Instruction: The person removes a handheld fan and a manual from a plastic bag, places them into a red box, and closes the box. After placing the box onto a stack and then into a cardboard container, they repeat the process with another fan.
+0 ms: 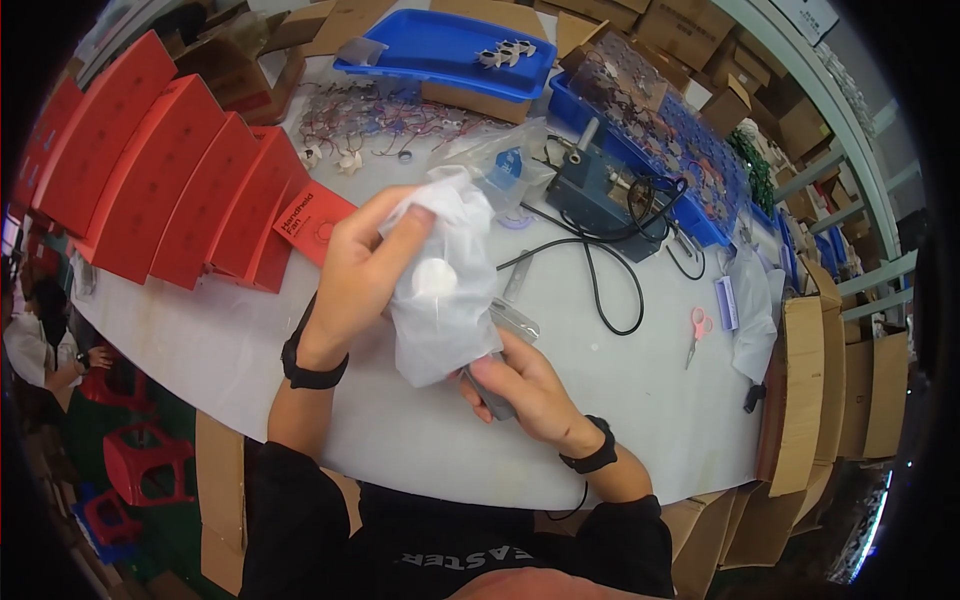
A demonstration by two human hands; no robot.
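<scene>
My left hand (368,265) pinches the upper end of a frosted white plastic bag (445,325) above the table. A pale round disc (433,279) shows on or through the bag's front. At the bag's lower right corner, my right hand (535,390) is closed around a grey, handle-like object (497,397). Fingers and bag cover most of it, so its kind is unclear, and I cannot tell how far it reaches into the bag. Behind the right hand lies a clear plastic piece (515,320), partly covered by the bag.
Red boxes (150,180) stand in a row at left. A dark blue machine (600,195) with a black cable (600,290) sits at far right, near pink-handled scissors (698,325). Blue trays (440,65) and small wired parts (370,115) lie at the back. Another person (45,345) is beyond the table.
</scene>
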